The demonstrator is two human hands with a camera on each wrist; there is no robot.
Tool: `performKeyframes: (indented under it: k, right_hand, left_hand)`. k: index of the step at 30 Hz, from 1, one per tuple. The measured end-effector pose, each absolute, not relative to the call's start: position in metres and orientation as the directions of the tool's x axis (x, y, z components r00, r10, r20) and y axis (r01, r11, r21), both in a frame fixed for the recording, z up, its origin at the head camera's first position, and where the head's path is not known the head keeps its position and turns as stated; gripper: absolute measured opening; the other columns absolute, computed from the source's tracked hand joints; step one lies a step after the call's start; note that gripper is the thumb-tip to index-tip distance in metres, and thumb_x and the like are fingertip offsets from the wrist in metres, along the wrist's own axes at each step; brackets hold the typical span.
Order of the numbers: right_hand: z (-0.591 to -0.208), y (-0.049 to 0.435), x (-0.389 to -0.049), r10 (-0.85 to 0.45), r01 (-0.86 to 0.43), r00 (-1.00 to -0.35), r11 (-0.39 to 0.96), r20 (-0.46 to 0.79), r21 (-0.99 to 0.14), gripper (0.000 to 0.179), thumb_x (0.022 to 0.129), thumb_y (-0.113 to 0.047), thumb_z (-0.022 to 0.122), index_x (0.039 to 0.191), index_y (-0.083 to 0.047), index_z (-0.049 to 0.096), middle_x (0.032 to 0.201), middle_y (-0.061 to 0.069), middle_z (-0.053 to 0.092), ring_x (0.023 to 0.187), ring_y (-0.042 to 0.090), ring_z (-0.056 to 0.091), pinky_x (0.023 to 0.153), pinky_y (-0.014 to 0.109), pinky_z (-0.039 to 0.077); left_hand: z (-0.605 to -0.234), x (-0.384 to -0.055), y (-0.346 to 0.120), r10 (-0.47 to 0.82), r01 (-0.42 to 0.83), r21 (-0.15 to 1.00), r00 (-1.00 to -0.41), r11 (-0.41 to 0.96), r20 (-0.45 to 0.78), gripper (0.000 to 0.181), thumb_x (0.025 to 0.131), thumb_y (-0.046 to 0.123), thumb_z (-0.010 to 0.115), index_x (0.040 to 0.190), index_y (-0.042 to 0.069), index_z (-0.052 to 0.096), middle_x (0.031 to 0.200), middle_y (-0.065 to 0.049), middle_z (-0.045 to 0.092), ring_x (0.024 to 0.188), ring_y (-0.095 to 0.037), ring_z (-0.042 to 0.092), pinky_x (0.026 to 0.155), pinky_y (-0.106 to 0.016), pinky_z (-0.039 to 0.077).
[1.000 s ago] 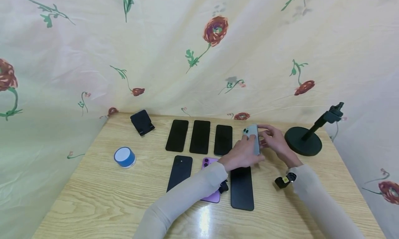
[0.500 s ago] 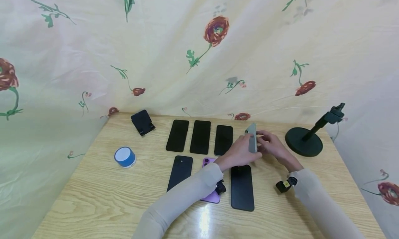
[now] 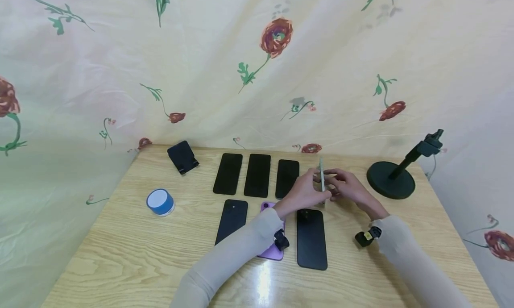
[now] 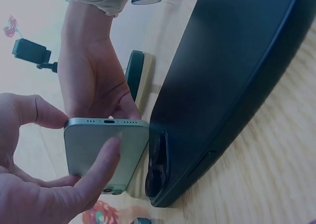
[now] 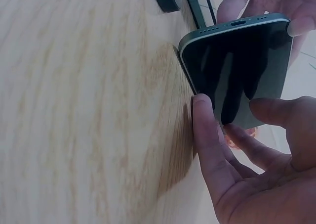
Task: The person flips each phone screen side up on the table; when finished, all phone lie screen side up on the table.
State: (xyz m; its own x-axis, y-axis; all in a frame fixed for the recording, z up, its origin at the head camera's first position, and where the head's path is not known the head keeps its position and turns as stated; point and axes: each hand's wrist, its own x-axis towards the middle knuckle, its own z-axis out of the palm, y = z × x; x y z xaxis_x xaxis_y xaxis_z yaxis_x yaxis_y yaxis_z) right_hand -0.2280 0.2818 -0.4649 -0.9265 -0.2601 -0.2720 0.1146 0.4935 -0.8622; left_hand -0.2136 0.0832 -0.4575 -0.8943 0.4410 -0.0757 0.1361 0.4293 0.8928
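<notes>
A pale green smartphone [image 3: 322,176] stands on its long side at the wooden tabletop, seen edge-on in the head view. My left hand [image 3: 302,192] grips it by the long edges, one finger laid across its back [image 4: 94,147] in the left wrist view. The dark screen [image 5: 217,66] faces my right hand [image 3: 346,186]. In the right wrist view, one right fingertip is at the edge near the table and the loosely bent thumb and fingers are right at the glass. Just in front lies a dark phone [image 3: 312,243], back up.
Three black phones, one [image 3: 287,176] beside my left hand, form the back row. A dark blue phone [image 3: 233,218] and a purple phone [image 3: 272,254], partly under my left sleeve, lie in front. Around them are a black stand [image 3: 182,157], a blue-white roll [image 3: 160,202] and a round-based holder [image 3: 389,183].
The pale green phone has turned from showing its back and cameras to edge-on, shifting slightly left. My left hand turned with it; my right fingers stayed close to its screen side.
</notes>
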Motion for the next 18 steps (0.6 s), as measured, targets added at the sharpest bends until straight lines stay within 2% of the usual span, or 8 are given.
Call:
performKeyframes:
  k: [5, 12, 18]
  right_hand:
    - [-0.463, 0.28, -0.227, -0.238, 0.137, -0.926, 0.515, -0.295, -0.846, 0.054, 0.113, -0.03, 0.043, 0.155, 0.005, 0.04, 0.142, 0.036, 0.053, 0.09, 0.014, 0.075, 0.075, 0.031, 0.063]
    - [-0.462, 0.279, -0.227, -0.208, 0.161, -0.925, 0.543, -0.318, -0.824, 0.058, 0.112, -0.034, 0.046, 0.151, 0.009, 0.044, 0.136, 0.035, 0.057, 0.09, 0.015, 0.077, 0.076, 0.033, 0.064]
    - [-0.461, 0.279, -0.227, -0.186, 0.169, -0.926, 0.571, -0.327, -0.804, 0.06, 0.111, -0.036, 0.05, 0.15, 0.009, 0.046, 0.132, 0.031, 0.057, 0.09, 0.018, 0.076, 0.076, 0.034, 0.064]
  left_hand:
    - [-0.457, -0.213, 0.081, 0.404, 0.093, 0.898, -0.909, 0.43, -0.099, 0.071, 0.092, 0.031, 0.078, 0.152, 0.012, 0.045, 0.14, -0.012, 0.064, 0.088, -0.007, 0.07, 0.084, -0.027, 0.056]
    - [-0.458, -0.214, 0.077, 0.403, 0.058, 0.919, -0.908, 0.391, -0.114, 0.069, 0.092, 0.02, 0.078, 0.152, 0.012, 0.046, 0.14, -0.012, 0.065, 0.089, -0.008, 0.073, 0.076, -0.023, 0.056]
    - [-0.458, -0.215, 0.071, 0.409, 0.033, 0.935, -0.904, 0.354, -0.123, 0.064, 0.091, 0.013, 0.077, 0.149, 0.012, 0.051, 0.131, -0.01, 0.069, 0.083, -0.007, 0.07, 0.072, -0.022, 0.054]
